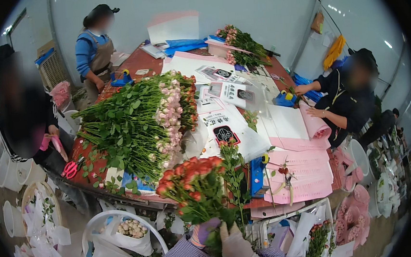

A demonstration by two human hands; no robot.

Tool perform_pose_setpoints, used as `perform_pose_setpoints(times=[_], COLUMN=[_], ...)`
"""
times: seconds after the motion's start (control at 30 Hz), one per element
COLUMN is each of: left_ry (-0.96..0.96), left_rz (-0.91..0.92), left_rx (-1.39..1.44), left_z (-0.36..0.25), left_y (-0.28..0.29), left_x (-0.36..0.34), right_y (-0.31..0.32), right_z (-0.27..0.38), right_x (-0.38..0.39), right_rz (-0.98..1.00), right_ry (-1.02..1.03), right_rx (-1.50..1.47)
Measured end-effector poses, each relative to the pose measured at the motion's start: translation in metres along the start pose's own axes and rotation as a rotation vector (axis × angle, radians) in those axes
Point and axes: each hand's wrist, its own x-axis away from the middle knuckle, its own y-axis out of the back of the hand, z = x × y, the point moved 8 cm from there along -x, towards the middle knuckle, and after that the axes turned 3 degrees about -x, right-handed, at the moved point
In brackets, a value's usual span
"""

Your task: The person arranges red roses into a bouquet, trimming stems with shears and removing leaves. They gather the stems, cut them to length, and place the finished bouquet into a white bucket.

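Note:
A bunch of orange-red roses (190,175) stands upright in front of me, its heads over the table's near edge. My left hand (208,230), in a purple glove, is wrapped round its stems. My right hand (237,248), in a whitish glove, is closed at the stems beside it; leaves partly hide its fingers. Just right of the bunch, a leafy stem with small reddish buds (232,162) rises above my right hand; its lower end is hidden. A blue tape dispenser (257,177) sits on the table close by on the right.
A large pile of pale pink and red roses (137,119) covers the table's left side, near red scissors (71,168). Printed plastic sleeves (234,126) and pink paper sheets (310,168) lie on the right. A white tub (90,232) stands below left. Co-workers stand around the table.

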Motion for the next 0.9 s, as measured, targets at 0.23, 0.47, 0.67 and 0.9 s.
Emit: perform_pose_setpoints(times=[0.23, 0.47, 0.67, 0.9], left_ry=[0.380, 0.240, 0.174, 0.151], left_rz=[-0.250, -0.409, -0.464, -0.331], left_rx=[0.862, 0.908, 0.933, 0.980], left_z=[0.060, 0.000, -0.012, -0.012], left_y=[0.044, 0.074, 0.087, 0.078], left_x=[0.039, 0.056, 0.064, 0.039], right_y=[0.028, -0.144, -0.088, 0.004], right_z=[-0.033, -0.228, -0.218, -0.163], right_x=[-0.083, -0.209, -0.177, -0.032], right_rz=[-0.155, 0.143, -0.041, -0.125], right_ry=[0.379, -0.608, -0.381, -0.293], right_rx=[-0.120, 0.044, -0.475, -0.655])
